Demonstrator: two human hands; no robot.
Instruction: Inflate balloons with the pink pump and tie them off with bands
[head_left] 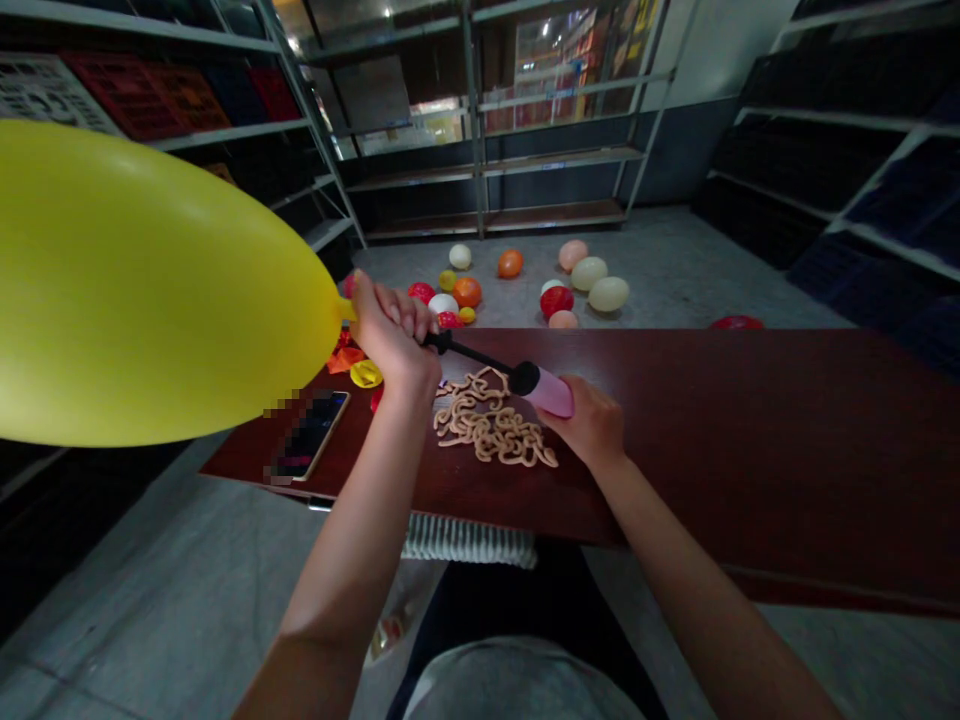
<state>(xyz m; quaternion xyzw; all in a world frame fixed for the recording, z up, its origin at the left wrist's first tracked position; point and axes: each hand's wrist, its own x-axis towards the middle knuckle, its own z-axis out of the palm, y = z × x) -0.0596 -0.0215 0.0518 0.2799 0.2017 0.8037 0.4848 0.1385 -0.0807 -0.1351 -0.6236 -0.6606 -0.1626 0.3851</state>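
A large inflated yellow balloon (157,290) fills the left side, its neck at the fingers of my left hand (394,335). That hand is closed around the balloon's neck and the left end of a hand pump. My right hand (589,420) grips the pink body of the pump (553,393), whose black rod stretches between both hands. Beneath the pump, a tangled pile of beige, squiggly pieces (495,430) lies on the dark red table (720,430). Uninflated red, orange and yellow balloons (366,374) rest beside my left wrist.
A phone (313,435) lies at the table's left end. Several inflated balloons (589,274) are on the floor beyond the table. Metal shelves (555,160) stand at the back and on both sides, with crates (135,95) at the left. A striped grey cloth (469,540) is at the near edge.
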